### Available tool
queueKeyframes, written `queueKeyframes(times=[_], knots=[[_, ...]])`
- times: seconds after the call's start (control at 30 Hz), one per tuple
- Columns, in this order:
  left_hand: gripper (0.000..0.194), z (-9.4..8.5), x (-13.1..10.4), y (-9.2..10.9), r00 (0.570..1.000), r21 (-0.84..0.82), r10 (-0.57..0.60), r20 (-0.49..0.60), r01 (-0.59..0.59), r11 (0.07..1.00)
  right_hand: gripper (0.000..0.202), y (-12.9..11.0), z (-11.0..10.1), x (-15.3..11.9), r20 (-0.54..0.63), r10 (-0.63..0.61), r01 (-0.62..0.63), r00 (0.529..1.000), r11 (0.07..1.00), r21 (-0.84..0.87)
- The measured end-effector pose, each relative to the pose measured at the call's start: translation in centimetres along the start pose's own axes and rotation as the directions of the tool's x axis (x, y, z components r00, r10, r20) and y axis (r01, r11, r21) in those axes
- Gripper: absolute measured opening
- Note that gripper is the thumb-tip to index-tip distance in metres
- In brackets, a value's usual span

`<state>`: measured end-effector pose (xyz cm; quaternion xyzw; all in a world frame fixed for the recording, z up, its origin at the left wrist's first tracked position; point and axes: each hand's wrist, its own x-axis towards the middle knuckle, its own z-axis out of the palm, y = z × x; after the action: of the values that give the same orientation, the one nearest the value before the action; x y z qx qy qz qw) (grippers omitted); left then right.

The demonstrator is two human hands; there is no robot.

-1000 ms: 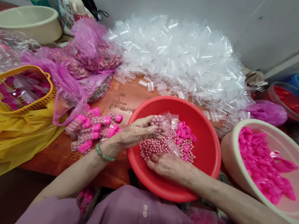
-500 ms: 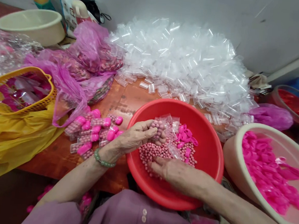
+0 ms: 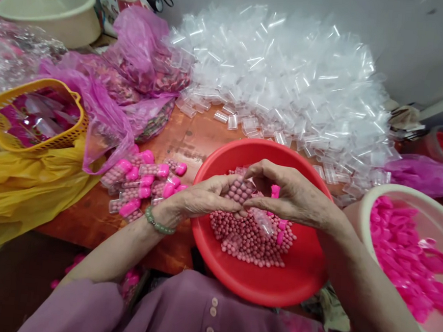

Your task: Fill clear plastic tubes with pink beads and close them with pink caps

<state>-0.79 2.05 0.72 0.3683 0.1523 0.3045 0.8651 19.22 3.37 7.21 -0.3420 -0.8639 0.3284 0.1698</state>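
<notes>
Spill risk from tilting: pinching clear plastic case [image 3: 239, 192] of round pink beads [image 3: 251, 244] in left fingers [image 3: 224, 203], curving parted right fingers [image 3: 268, 204] alongside, grip unclear, above round red basin [image 3: 254, 289].

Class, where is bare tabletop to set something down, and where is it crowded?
Bare tabletop shows between the purple bags, clear case pile and red basin. Another patch lies between left forearm and basin. Crowded: the back, under the pile; the left, with filled cases, bags and a yellow basket.
</notes>
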Motion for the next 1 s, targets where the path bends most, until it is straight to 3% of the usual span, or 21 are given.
queueKeyframes(times=[0.17,0.67,0.87,1.0], knots=[[0.034,-0.3,-0.2,0.1,0.996,0.056,-0.083,0.019,0.082,0.995,0.024,0.5,0.1,0.2,0.032,0.018,-0.021,0.999,0.997,0.081],[0.041,-0.5,0.0,0.4,0.993,0.032,-0.116,0.028,0.115,0.993,0.026,1.4,0.7,0.4,0.021,0.071,-0.074,0.997,0.957,0.279],[0.036,-0.4,0.1,0.4,0.992,0.064,-0.126,-0.014,0.127,0.990,0.030,1.3,0.5,0.7,0.046,0.046,-0.055,0.998,0.973,0.224],[0.032,0.2,0.3,0.7,0.987,0.074,-0.147,-0.063,0.151,0.986,0.037,1.9,0.1,0.3,0.048,0.068,-0.079,0.997,0.958,0.276]])
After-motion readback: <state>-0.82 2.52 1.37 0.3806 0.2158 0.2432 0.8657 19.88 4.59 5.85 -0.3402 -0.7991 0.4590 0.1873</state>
